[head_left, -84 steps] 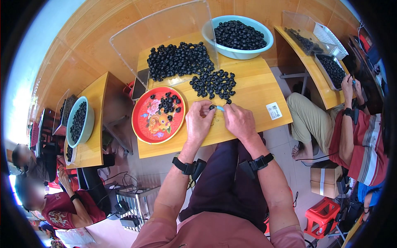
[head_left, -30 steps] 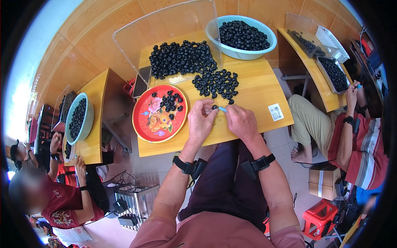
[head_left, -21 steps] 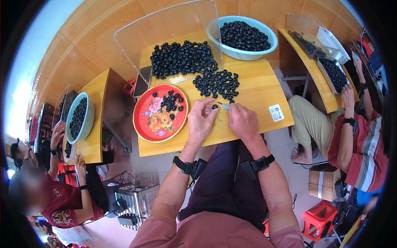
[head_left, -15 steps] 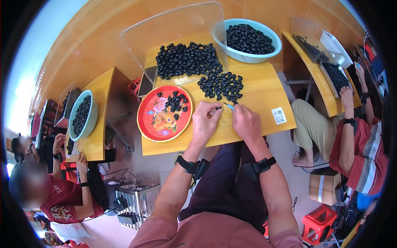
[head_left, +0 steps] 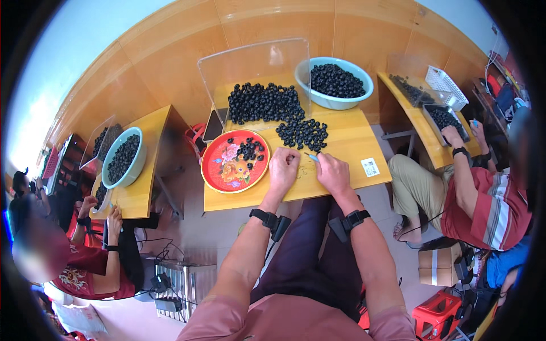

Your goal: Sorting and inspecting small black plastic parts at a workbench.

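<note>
My left hand (head_left: 282, 169) is closed in a pinch on a black bead-like ball, mostly hidden by the fingers. My right hand (head_left: 333, 173) grips a small tool with a blue handle and dark tip (head_left: 313, 157); the tip points toward the left hand. Both hands are over the near part of the wooden table (head_left: 352, 131). Just beyond them lies a loose cluster of black balls (head_left: 302, 134), joining a larger pile (head_left: 264, 103). Left of my left hand is a red flowered tray (head_left: 214, 177) with several black balls on its right side.
A light blue basin (head_left: 335, 103) full of black balls stands at the back right, beside a clear upright panel (head_left: 250, 62). Small dark scraps lie between my hands. At left and right, people (head_left: 94, 256) (head_left: 483, 193) work at similar tables.
The view has shifted, so the table appears lower and smaller. My hands stay close together; the ball in my left fingers is now more hidden. The tray's balls look much the same.
</note>
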`<state>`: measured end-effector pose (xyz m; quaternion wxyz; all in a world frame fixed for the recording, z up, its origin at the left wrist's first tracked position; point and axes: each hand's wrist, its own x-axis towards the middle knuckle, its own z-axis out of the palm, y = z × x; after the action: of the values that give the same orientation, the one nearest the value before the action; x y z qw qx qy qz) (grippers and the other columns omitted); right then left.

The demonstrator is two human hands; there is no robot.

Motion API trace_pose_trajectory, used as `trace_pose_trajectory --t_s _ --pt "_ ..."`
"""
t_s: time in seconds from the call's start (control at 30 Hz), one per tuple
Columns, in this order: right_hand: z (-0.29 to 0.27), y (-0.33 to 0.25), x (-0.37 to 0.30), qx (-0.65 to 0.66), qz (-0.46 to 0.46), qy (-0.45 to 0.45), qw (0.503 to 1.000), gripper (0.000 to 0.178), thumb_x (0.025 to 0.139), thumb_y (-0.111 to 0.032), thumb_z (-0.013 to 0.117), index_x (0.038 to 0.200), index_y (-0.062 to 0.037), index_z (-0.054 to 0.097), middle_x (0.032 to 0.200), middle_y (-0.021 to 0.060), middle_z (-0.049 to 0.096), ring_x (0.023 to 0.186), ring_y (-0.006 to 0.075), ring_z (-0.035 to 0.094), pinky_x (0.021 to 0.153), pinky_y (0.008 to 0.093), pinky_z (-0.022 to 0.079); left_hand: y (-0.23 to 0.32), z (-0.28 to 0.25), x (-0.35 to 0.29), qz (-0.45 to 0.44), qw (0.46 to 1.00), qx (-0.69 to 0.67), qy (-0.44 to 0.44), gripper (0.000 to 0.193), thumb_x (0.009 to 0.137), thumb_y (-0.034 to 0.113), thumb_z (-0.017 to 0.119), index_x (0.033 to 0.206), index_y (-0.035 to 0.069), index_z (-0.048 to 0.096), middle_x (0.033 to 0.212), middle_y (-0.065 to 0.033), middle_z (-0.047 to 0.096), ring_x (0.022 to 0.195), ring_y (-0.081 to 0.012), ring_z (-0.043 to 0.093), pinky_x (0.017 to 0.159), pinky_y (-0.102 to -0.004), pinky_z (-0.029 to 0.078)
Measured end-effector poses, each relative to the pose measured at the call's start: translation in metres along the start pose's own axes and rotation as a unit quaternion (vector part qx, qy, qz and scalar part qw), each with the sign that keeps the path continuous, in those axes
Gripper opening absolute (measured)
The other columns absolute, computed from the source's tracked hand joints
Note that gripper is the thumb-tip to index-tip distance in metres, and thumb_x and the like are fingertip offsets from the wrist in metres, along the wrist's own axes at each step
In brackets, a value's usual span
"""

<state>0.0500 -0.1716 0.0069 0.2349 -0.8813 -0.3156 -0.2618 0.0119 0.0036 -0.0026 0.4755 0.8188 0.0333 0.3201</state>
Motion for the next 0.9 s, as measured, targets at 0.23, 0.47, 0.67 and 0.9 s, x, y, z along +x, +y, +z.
trace_pose_trajectory --t_s 0.23,0.47,0.67,0.9 --pt "-0.01 -0.002 -0.015 -0.083 0.097 0.008 0.992 0.015 0.092 -0.018 0.07 0.095 -0.0068 0.061 0.084 0.0145 0.065 0.077 0.0351 0.07 0.067 0.0478 0.056 -0.002 -0.001 0.006 -0.038 0.999 0.007 -0.002 0.014 0.083 0.005 0.074 0.097 0.002 0.074 0.085 -0.0131 0.064 0.078 -0.0255 0.066 0.075 -0.0384 0.054" --pt "-0.013 -0.005 -0.017 -0.085 0.109 0.0 0.99 0.015 0.092 -0.019 0.068 0.094 -0.0064 0.06 0.083 0.0141 0.063 0.078 0.0354 0.069 0.067 0.0492 0.056 -0.002 0.001 0.004 -0.031 0.999 0.0 0.024 0.017 0.085 0.008 0.073 0.101 0.002 0.072 0.084 -0.013 0.063 0.076 -0.027 0.063 0.074 -0.0409 0.053" --pt "-0.012 -0.001 -0.019 -0.056 0.106 0.011 0.993 0.011 0.093 -0.017 0.066 0.092 -0.0071 0.06 0.082 0.0133 0.063 0.078 0.0347 0.068 0.067 0.049 0.055 -0.007 0.001 0.005 -0.062 0.997 0.046 -0.004 0.018 0.089 0.012 0.074 0.105 0.002 0.073 0.094 -0.012 0.069 0.083 -0.0218 0.068 0.079 -0.0347 0.056" --pt "-0.011 0.005 -0.024 -0.039 0.099 0.018 0.994 0.01 0.093 -0.017 0.064 0.094 -0.0069 0.062 0.081 0.0124 0.062 0.078 0.034 0.068 0.068 0.0484 0.055 0.001 0.004 0.005 -0.078 0.996 0.046 0.013 0.02 0.088 0.012 0.074 0.104 0.001 0.071 0.085 -0.0109 0.069 0.077 -0.0214 0.067 0.074 -0.0355 0.055"
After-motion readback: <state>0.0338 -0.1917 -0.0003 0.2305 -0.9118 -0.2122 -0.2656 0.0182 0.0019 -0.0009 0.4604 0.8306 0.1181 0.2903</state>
